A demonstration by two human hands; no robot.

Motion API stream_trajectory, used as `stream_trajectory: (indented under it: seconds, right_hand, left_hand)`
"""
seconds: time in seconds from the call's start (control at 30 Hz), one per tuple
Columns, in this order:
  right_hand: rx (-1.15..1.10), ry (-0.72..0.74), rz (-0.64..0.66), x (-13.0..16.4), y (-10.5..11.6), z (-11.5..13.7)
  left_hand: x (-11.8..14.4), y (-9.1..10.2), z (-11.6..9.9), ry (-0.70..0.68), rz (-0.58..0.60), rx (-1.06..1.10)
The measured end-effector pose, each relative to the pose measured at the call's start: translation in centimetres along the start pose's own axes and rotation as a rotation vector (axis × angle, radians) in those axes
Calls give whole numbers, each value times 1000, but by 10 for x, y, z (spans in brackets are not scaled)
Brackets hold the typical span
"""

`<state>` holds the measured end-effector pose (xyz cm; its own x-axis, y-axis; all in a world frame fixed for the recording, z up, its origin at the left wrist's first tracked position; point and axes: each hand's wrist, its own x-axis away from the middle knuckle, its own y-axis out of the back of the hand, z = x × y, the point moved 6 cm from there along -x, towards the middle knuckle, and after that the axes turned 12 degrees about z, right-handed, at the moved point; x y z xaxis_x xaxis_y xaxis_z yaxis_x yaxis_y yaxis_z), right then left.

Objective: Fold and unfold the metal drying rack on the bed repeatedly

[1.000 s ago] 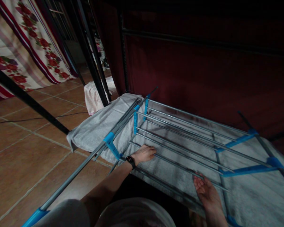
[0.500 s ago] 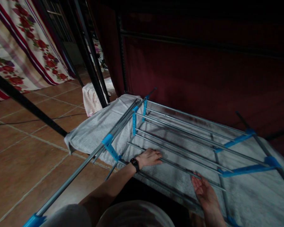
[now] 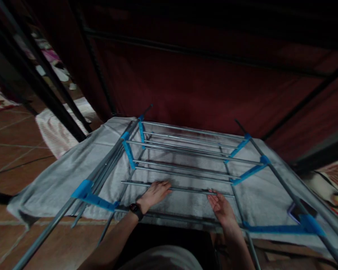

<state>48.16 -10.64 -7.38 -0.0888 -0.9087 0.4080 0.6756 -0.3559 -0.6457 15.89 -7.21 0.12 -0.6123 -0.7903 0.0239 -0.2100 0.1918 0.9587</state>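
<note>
We see a grey terry towel [image 3: 59,176] spread over a tiled floor [image 3: 14,150], before a dark red curtain [image 3: 186,86]. A drying rack [image 3: 186,165] of round metal rods with blue plastic joints lies upon it. Our left hand [image 3: 154,193] and right hand [image 3: 222,208] rest open beneath the nearest rod.

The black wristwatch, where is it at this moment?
In the head view, the black wristwatch sits low and left of centre on the left wrist, just behind the left hand, which rests on the grey towel beneath the drying rack.
</note>
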Motion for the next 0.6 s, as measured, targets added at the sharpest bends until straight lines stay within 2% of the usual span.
stream_trajectory:
  seconds: [0.17,0.37,0.6]
  right_hand:
    - [-6,106,-44,-2,1,13]
    - [-7,248,-59,1,6,29]
    - [-5,202,-88,-3,19,29]
  left_hand:
    - [-4,8,6,2,30,27]
    - [-7,17,2,2,59,45]
    - [-13,20,-11,27,94,-87]
